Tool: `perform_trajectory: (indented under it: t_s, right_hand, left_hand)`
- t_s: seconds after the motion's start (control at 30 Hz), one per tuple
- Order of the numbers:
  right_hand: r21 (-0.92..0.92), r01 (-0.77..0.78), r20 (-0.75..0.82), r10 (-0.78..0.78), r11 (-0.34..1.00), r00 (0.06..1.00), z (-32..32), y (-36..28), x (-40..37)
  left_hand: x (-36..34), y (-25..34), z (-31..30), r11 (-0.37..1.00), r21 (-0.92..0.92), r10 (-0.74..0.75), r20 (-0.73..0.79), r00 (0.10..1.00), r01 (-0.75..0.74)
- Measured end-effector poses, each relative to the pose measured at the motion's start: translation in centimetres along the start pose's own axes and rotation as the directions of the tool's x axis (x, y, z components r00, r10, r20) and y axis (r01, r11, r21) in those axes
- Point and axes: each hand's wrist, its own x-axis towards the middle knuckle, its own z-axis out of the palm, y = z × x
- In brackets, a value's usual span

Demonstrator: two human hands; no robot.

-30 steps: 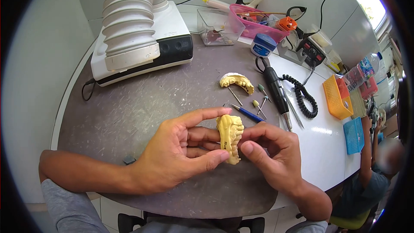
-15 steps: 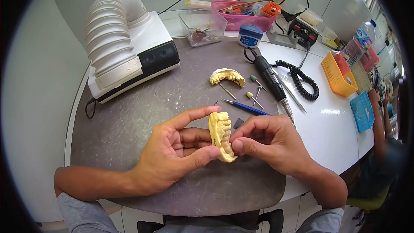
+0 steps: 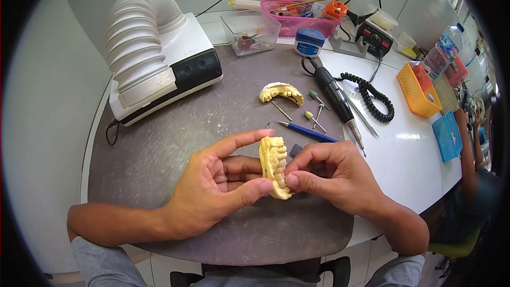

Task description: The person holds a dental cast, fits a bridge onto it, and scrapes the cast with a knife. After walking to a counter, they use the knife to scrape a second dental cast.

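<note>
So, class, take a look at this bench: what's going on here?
A person holds a yellow dental cast upright over the grey round mat. The left hand clamps it end to end between forefinger and thumb, while the right hand pinches at its tooth side. Behind them lie a second cast, loose burs, a blue-handled tool and a black handpiece. A dust extractor sits at the back left.

Your right hand hides most of a small dark block behind the plaster dental cast. The label on the blue jar is too small to read. A person at the desk's far right is cut off by the lens rim.
</note>
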Motion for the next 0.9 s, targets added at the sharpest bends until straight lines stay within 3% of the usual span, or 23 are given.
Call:
perform_trajectory:
  t_s: [0.3, 0.57, 0.9]
  right_hand:
    - [-0.060, 0.051, 0.007, -0.051, 0.997, 0.999, 0.15, 0.01, -0.13]
    - [0.018, 0.080, -0.140, -0.077, 0.997, 0.987, 0.13, -0.11, -0.13]
    - [0.005, 0.092, -0.099, -0.091, 0.996, 0.991, 0.52, -0.05, -0.13]
  left_hand:
    - [-0.04, 0.11, 0.08, 1.000, 0.011, 0.000, 0.008, 1.000, 0.000]
    - [-0.08, 0.39, 0.26, 0.999, 0.033, -0.021, 0.011, 1.000, 0.021]
    - [-0.08, 0.41, 0.41, 0.999, 0.032, -0.023, 0.021, 1.000, 0.022]
